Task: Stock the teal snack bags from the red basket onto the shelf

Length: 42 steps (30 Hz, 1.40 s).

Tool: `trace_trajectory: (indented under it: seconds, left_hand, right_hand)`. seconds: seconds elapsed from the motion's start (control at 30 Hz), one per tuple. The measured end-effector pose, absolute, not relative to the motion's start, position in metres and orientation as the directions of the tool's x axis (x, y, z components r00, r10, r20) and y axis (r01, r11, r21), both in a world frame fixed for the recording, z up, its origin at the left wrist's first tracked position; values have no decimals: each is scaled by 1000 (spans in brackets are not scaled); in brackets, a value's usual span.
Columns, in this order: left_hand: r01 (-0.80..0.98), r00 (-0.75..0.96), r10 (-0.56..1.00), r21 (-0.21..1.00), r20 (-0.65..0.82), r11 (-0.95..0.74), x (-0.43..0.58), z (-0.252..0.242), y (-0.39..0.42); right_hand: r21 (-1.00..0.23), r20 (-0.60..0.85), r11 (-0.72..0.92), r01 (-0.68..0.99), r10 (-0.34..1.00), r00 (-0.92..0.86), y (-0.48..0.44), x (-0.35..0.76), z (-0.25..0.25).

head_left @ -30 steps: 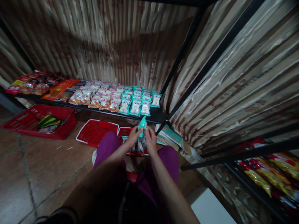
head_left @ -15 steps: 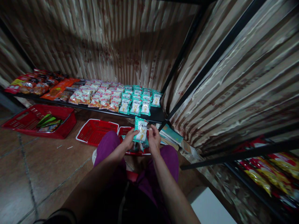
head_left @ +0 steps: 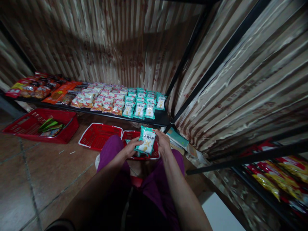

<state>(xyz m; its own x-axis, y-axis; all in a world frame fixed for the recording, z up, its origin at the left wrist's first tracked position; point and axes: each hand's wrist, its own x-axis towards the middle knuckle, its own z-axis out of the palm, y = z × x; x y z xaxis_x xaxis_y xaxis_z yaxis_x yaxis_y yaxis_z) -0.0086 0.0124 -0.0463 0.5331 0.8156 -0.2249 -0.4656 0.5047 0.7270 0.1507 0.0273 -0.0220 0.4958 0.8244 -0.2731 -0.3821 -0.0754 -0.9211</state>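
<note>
A green and white snack bag (head_left: 147, 143) is held up between my hands, its printed front facing me. My left hand (head_left: 131, 148) grips its left side, thumb across the front. At its upper right edge, the fingers of my right hand (head_left: 163, 141) are closed on the bag; part of them is hidden behind it. Below is a red basket (head_left: 156, 154) with more green bags, mostly covered by my hands and the held bag. Matching green bags (head_left: 139, 109) stand in rows on the black shelf (head_left: 162, 119) ahead.
Left of the green bags lie white and orange snack bags (head_left: 106, 101) and red packs (head_left: 30, 88). A red basket (head_left: 101, 136) stands beside my knee; another red basket (head_left: 69, 128) farther left holds a few packs. Black posts (head_left: 192, 96) and a lower shelf with yellow bags (head_left: 267, 179) are at right.
The snack bag has come slightly lower and closer, turning a little. My right hand, apart from it before with fingers raised, has closed on its right edge.
</note>
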Motion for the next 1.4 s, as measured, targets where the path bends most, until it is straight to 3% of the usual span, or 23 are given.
trace_trajectory:
  seconds: [0.23, 0.47, 0.77, 0.93, 1.2, 1.4]
  left_hand:
    - [-414, 549, 814, 784, -190, 463, -12, -42, 15]
    - [-368, 191, 962, 894, -197, 256, -9, -26, 36]
    - [-303, -45, 974, 932, -223, 200, 7, -28, 43]
    - [-288, 49, 973, 930, -226, 230, 6, -19, 44]
    - [-220, 433, 859, 893, -271, 393, 2, -16, 21]
    - [-310, 427, 864, 855, -266, 416, 10, -31, 15]
  right_hand:
    - [-941, -232, -43, -336, 806, 544, 29, 149, -28]
    - [-970, -159, -32, -241, 833, 530, 23, 149, -31]
    - [-980, -96, 2, -200, 872, 481, 18, 140, -33]
    - [-965, -150, -10, -262, 842, 519, 21, 143, -37]
    - [-946, -224, -31, -322, 780, 584, 28, 153, -34]
    - [-950, -247, -64, -305, 749, 614, 32, 153, -33]
